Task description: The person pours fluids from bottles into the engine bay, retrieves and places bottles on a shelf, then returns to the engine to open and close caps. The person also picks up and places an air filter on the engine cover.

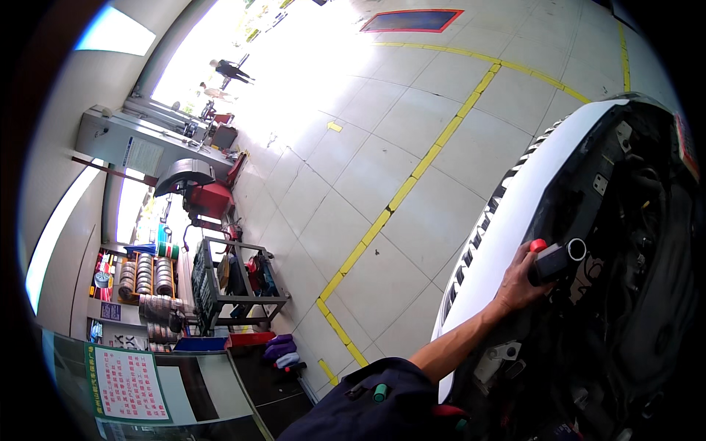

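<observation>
My left hand [521, 283] reaches over the pale fender [507, 239] of a vehicle, its fingers closed round a black tool [553, 263]. That tool has a round end with a pale ring, and a red round part shows beside my fingers; its exact kind I cannot make out. It is above the dark open engine bay [603, 294], where metal brackets and black parts show dimly. A dark blue sleeve [360, 404] covers my upper arm, with a green-ended item on it. My right hand is not visible.
A grey rack [209, 283] and a red machine with a grey hood [198, 191] stand at left. A glass-topped counter [195, 386] with a printed sheet fills the lower left. Yellow lines [412, 180] cross the tiled floor. Two people [229, 70] are far off.
</observation>
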`<state>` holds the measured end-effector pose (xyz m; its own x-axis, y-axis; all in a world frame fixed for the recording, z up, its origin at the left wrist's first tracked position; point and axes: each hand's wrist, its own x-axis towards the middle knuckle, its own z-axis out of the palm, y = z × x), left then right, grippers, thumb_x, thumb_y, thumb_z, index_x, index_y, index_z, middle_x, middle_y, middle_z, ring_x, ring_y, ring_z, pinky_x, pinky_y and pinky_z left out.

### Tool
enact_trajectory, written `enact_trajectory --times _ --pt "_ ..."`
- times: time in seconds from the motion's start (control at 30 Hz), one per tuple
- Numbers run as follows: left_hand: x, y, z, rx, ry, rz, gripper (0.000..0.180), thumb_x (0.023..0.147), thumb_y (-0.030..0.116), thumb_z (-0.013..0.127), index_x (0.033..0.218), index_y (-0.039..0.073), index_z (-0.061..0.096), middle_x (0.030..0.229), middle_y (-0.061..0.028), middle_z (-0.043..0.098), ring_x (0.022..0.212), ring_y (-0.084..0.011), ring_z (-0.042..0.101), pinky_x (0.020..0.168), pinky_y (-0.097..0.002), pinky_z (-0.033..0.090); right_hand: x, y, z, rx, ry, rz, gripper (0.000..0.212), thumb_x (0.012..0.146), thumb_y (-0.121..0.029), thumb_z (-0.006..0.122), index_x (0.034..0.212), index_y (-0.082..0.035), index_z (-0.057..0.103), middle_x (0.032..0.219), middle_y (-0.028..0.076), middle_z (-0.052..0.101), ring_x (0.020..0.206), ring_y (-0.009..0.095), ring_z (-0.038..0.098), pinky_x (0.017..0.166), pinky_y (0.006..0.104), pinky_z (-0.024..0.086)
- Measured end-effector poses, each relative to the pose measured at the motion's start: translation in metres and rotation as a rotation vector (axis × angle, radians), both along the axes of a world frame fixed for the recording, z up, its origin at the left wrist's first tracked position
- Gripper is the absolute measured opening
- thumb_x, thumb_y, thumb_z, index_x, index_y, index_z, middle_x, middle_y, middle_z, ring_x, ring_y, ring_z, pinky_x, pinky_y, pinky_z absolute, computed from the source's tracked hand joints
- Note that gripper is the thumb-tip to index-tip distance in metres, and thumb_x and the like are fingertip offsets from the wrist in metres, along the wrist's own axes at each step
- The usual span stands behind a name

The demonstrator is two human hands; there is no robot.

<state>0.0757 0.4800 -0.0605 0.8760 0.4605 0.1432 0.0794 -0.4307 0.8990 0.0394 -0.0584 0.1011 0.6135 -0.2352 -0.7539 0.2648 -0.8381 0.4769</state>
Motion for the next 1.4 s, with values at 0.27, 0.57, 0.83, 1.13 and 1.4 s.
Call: enact_trajectory --times 0.27,0.57,0.83,1.13,1.4 --pt "0.000 -0.008 -0.006 -0.004 -0.008 -0.025 0.073 0.068 0.029 0.085 0.127 0.004 0.050 0.142 -0.0191 0.038 0.126 -0.0405 0.049 0.104 -0.0451 0.046 -0.019 -0.001 -0.046 0.220 -0.209 -0.122 0.043 0.085 -0.028 0.066 0.118 -0.001 0.062 0.108 0.017 0.067 0.099 0.029 0.064 0.088 0.0398 0.052" --pt "-0.008 -0.001 -0.002 -0.067 0.020 -0.008 0.071 0.068 0.025 0.083 0.127 0.004 0.052 0.141 -0.0196 0.039 0.127 -0.0395 0.048 0.104 -0.0445 0.045 -0.014 0.002 -0.063 0.282 -0.256 -0.164 0.045 0.080 -0.023 0.069 0.120 -0.004 0.061 0.106 0.017 0.067 0.100 0.031 0.064 0.087 0.0419 0.052" --pt "0.009 -0.001 0.003 0.018 -0.108 -0.028 0.075 0.067 0.025 0.085 0.131 0.004 0.052 0.132 -0.0175 0.048 0.122 -0.0367 0.052 0.104 -0.0423 0.044 -0.052 -0.046 -0.095 0.309 -0.285 -0.220 0.049 0.075 -0.019 0.071 0.121 -0.007 0.060 0.105 0.017 0.066 0.101 0.033 0.064 0.086 0.0438 0.052" --pt "-0.010 0.011 0.019 0.268 -0.124 0.189 0.079 0.068 0.037 0.088 0.130 0.000 0.057 0.128 -0.0177 0.059 0.120 -0.0336 0.056 0.103 -0.0420 0.042 0.004 -0.071 -0.116 -0.030 -0.262 -0.242 0.042 0.070 -0.027 0.075 0.104 -0.005 0.068 0.108 0.015 0.067 0.101 0.033 0.065 0.086 0.0418 0.053" --pt "-0.002 0.008 -0.030 0.166 -0.037 0.076 0.064 0.073 0.030 0.086 0.122 -0.003 0.062 0.115 -0.0163 0.067 0.105 -0.0275 0.063 0.093 -0.0371 0.048 -0.010 -0.051 -0.081 -0.140 -0.134 -0.191 0.034 0.067 -0.027 0.078 0.094 -0.007 0.073 0.097 0.012 0.072 0.092 0.026 0.069 0.085 0.0341 0.053"
